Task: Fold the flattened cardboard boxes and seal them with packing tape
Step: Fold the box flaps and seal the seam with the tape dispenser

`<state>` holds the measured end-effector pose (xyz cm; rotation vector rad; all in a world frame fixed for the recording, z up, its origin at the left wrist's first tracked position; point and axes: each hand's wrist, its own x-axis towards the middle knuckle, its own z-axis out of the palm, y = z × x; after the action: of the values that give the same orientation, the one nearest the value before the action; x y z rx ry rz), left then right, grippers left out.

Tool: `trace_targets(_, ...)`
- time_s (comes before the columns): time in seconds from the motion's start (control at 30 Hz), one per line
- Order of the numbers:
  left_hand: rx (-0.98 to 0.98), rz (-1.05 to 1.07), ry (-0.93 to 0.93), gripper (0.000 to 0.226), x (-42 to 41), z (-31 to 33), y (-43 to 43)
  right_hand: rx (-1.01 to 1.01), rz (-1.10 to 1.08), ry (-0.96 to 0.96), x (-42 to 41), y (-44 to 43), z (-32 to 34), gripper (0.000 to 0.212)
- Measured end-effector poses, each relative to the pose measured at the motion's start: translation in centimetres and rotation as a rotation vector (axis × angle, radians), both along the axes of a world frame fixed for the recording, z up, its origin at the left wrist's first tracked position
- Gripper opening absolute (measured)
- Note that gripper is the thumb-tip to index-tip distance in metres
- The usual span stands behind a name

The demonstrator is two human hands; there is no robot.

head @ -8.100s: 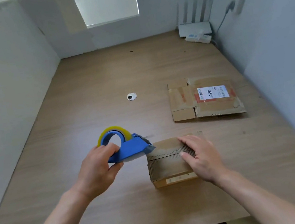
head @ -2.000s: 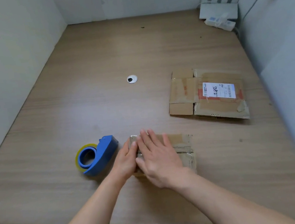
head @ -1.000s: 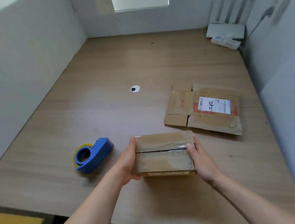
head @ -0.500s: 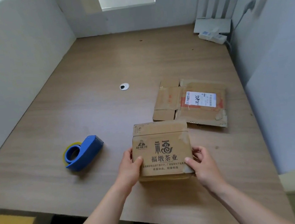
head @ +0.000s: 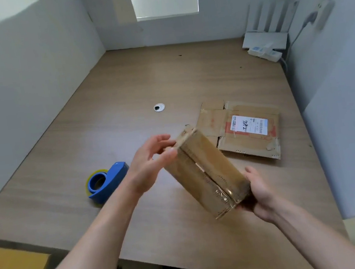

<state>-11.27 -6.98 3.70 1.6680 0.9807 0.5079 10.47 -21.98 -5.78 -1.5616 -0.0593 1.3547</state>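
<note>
You hold the box tilted above the tabletop's front edge, your left hand pinching its far end with curled fingers, your right hand cupping its near end from below.

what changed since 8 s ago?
The blue tape dispenser with its yellow roll was let go by the left hand and lies on the wooden table. The small brown cardboard box was lifted off the table and turned, taped seam up; the left hand holds its far end, the right hand its near end. The flattened cardboard box with a white label stayed put.
</note>
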Motion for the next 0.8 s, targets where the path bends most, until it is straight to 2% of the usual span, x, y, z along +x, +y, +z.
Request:
trace_targets(0.03, 0.091, -0.05, 0.061, 0.044, 0.6, 1.0, 0.6, -0.029, 0.087, 0.106, -0.4, 0.0, 0.8, 0.022)
trace_targets(0.1, 0.235, -0.094, 0.187, 0.038, 2.1, 1.2, 1.5, -0.084, 0.265, 0.237, -1.8, -0.3, 1.4, 0.038)
trace_targets(0.13, 0.243, -0.091, 0.241, 0.042, 2.7, 0.6, 1.8, -0.111, 0.342, 0.249, -2.6, -0.5, 1.0, 0.048)
trace_targets(0.2, 0.176, -0.057, 0.341, 0.054, 3.3, -1.8, 1.9, -0.227, 0.498, 0.121, -4.0, -1.2, 0.3, 0.074)
trace_targets(0.23, 0.133, -0.049, 0.384, 0.057, 3.3, -3.2, 1.8, -0.271, 0.517, 0.022, -4.6, -1.6, 0.1, 0.078)
trace_targets(0.27, 0.103, -0.046, 0.418, 0.06, 2.9, -4.5, 1.5, -0.266, 0.494, -0.072, -4.9, -1.8, -0.1, 0.071)
trace_targets(0.4, 0.033, 0.016, 0.445, 0.062, 0.5, -8.0, 0.8, -0.018, 0.382, -0.362, -5.5, -0.9, 0.2, 0.026)
trace_targets(0.43, 0.008, 0.042, 0.423, 0.063, -0.1, -8.5, 0.8, 0.012, 0.408, -0.429, -5.6, -0.4, 0.3, 0.03)
trace_targets(0.5, -0.053, 0.057, 0.362, 0.068, -0.9, -9.0, 0.9, 0.01, 0.455, -0.515, -6.2, 1.0, 0.1, 0.063)
trace_targets(0.53, -0.07, 0.045, 0.331, 0.071, -1.1, -9.1, 1.1, 0.005, 0.462, -0.532, -6.6, 1.7, 0.1, 0.073)
trace_targets(0.7, -0.035, 0.003, 0.225, 0.073, -2.2, -9.1, 3.9, 0.062, 0.365, -0.52, -9.8, 4.2, -0.5, 0.084)
trace_targets(0.73, 0.008, 0.021, 0.218, 0.071, -2.9, -9.0, 4.6, 0.073, 0.358, -0.557, -10.4, 4.6, -0.5, 0.086)
trace_targets(0.8, 0.246, 0.105, 0.272, 0.061, -5.6, -9.3, 6.1, 0.073, 0.414, -0.718, -11.4, 5.5, -0.4, 0.086)
